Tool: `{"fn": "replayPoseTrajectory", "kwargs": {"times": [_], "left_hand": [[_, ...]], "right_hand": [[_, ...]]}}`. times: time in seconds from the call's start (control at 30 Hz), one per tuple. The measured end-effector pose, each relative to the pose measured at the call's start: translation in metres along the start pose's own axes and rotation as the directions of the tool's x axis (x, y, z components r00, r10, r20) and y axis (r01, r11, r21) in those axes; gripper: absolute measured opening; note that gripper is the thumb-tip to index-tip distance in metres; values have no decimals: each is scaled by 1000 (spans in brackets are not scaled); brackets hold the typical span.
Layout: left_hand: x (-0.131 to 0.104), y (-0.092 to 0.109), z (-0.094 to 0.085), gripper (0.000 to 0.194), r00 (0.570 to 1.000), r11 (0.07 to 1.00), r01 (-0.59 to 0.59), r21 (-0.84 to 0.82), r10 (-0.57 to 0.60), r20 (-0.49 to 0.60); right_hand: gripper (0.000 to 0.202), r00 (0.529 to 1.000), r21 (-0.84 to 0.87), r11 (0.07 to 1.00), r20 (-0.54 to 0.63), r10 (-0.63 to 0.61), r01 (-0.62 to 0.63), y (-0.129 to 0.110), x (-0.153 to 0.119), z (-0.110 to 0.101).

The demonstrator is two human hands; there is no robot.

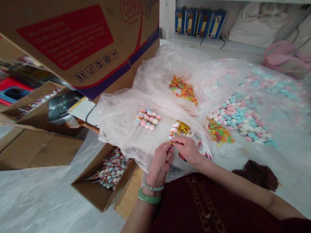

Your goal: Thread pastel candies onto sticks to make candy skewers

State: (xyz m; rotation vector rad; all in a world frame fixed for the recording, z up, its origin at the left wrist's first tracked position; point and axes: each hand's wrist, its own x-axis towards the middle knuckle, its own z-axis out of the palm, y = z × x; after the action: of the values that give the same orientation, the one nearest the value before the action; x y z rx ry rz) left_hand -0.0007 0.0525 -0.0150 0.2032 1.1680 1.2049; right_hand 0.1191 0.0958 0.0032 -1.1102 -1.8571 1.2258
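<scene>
With left hand and right hand pinched closed, we grip a gold tie just below a wrapped skewer; left of it, a box holds more skewers (a heap), right of it, plastic holds sweets

Beyond the left hand and off to its left, a big carton carries outlined red script reading "Col" plus a last letter (a or d, hard to say). Lower on that side, nearer the hand, runs a row of handling signs, with paired up arrows at one end and an umbrella at the other. The pale lines on the red panel are too blurred to read, as is the print on the blue packs far beyond the right hand.
</scene>
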Motion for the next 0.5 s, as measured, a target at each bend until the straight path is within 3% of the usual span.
{"fn": "replayPoseTrajectory", "kwargs": {"times": [0.17,0.37,0.5], "left_hand": [[-4,-2,3,25,995,1000,-11,0,11,98],[-2,-5,6,30,993,991,-110,77,106,53],[0,-6,7,31,989,988,-138,69,134,66]], "right_hand": [[30,1000,-169,986,11,-6,8,23,0,7],[20,978,-16,984,-115,175,-178,28,1,15],[16,973,-67,985,-183,142,-156,25,-2,18]]}}
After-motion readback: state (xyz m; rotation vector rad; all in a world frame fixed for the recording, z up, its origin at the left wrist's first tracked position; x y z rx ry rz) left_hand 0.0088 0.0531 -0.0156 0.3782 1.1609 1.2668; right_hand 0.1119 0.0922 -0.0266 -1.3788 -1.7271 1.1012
